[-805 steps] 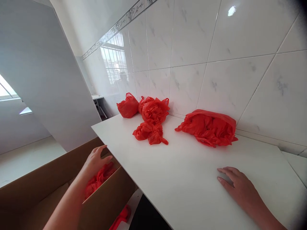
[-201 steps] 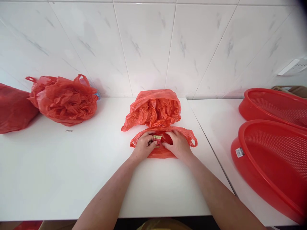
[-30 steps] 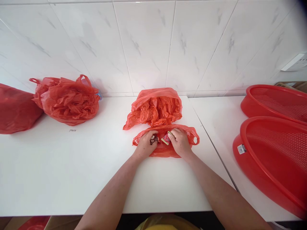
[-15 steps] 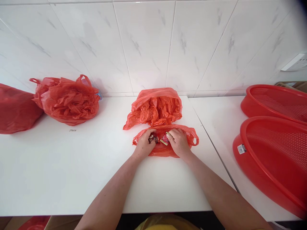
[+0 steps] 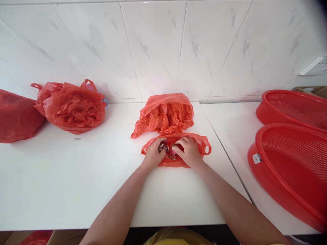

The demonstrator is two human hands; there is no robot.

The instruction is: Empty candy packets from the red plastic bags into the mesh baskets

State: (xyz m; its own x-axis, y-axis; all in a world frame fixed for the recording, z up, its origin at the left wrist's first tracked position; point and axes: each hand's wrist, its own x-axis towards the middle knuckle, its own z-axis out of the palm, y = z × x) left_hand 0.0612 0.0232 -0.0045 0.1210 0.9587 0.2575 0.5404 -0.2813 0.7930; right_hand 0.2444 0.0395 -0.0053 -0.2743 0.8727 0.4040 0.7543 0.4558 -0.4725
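A red plastic bag (image 5: 176,164) lies spread on the white table in front of me, its mouth held wide by my wrists and fingers. My left hand (image 5: 154,151) is closed on a small dark brown wrapped packet (image 5: 162,147) inside the bag's mouth. Just to its right, my right hand (image 5: 188,149) has thumb and fingers around a small pink packet (image 5: 173,152) with greenish-gold ends. What is printed on either wrapper is too small to read. Deeper in, the bag's contents are hidden by my hands.
Behind my hands stands another red bag (image 5: 167,115) stuffed with crumpled plastic. Further left are a crumpled red bag (image 5: 74,107) and a full red bag (image 5: 19,117). Two red plastic baskets (image 5: 265,163) stand on the right. A small scrap (image 5: 77,139) lies on the table (image 5: 63,183).
The pink packet in my right hand has tilted and dropped slightly lower and left, into the bag's mouth. My left hand and the brown packet have barely moved.
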